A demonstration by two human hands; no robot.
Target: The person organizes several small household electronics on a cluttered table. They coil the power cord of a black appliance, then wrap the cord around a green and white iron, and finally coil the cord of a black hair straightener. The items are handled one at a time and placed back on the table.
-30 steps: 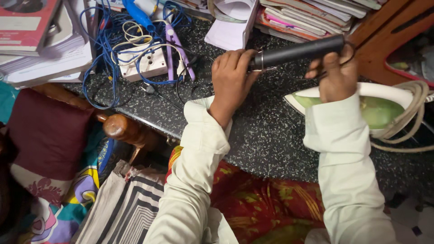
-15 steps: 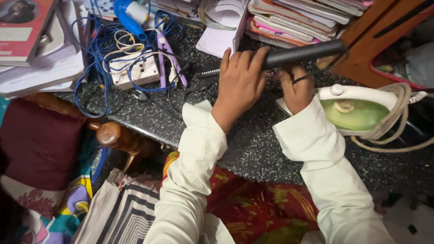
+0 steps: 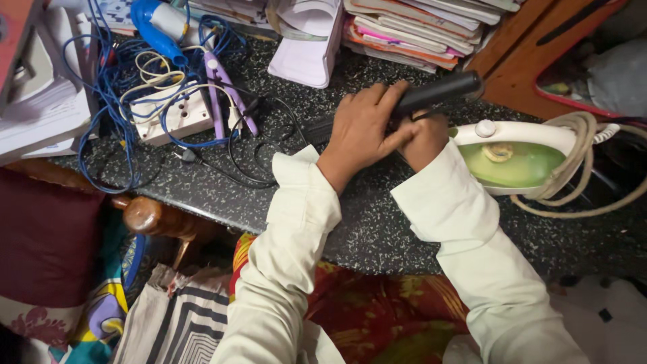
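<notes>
A long black cylindrical tool (image 3: 441,90) lies tilted above the dark speckled counter (image 3: 377,222). My left hand (image 3: 364,128) wraps over its left part, fingers laid along the barrel. My right hand (image 3: 421,138) is curled tight against the left one, just under the tool, gripping it or its thin black cord. A dark ribbed end of the tool sticks out left of my left hand. Both arms wear cream sleeves.
A green and white clothes iron (image 3: 519,158) with a coiled beige cord lies right of my hands. A white socket board (image 3: 172,114) tangled in blue cable, a purple tool (image 3: 229,91), stacked books (image 3: 404,30) and a wooden frame (image 3: 526,54) line the back.
My right hand has slid left along the tool from its far end until it meets my left hand. The tool has come lower and closer to the counter. The view has shifted rightward.
</notes>
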